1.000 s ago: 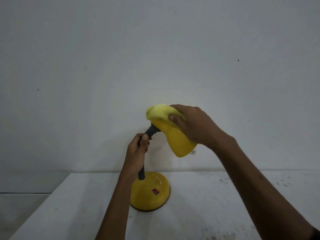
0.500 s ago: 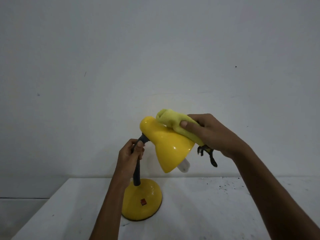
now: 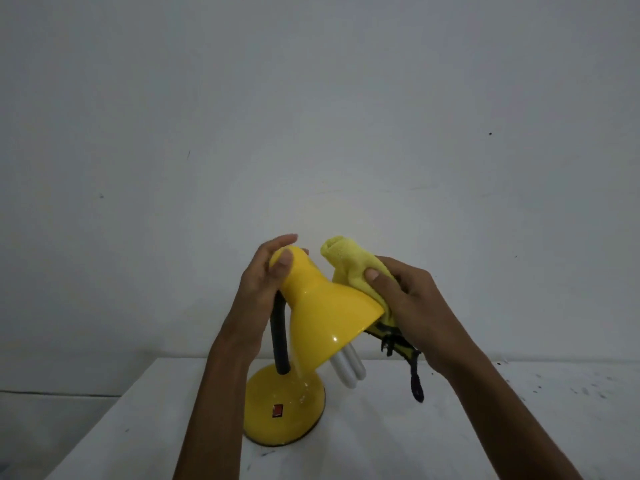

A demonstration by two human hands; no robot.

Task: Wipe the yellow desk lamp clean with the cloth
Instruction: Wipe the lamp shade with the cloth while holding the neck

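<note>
The yellow desk lamp stands on a white table, its round base (image 3: 284, 407) carrying a small red switch. A black flexible neck (image 3: 280, 337) rises to the glossy yellow shade (image 3: 325, 313), which tilts down to the right with a white bulb (image 3: 348, 370) poking out. My left hand (image 3: 265, 285) wraps the narrow top of the shade, fingers curled around it. My right hand (image 3: 408, 303) grips a folded yellow cloth (image 3: 349, 268) and presses it against the shade's far right rim. A dark frayed edge of the cloth hangs below that hand.
The white table (image 3: 502, 427) has dark specks on its right side, and its left edge runs diagonally toward the lower left. A plain pale wall (image 3: 311, 116) stands close behind the lamp.
My left hand has moved up from the black neck to the top of the shade. The cloth has slid from the shade's upper part down to its right rim. The view is closer.
</note>
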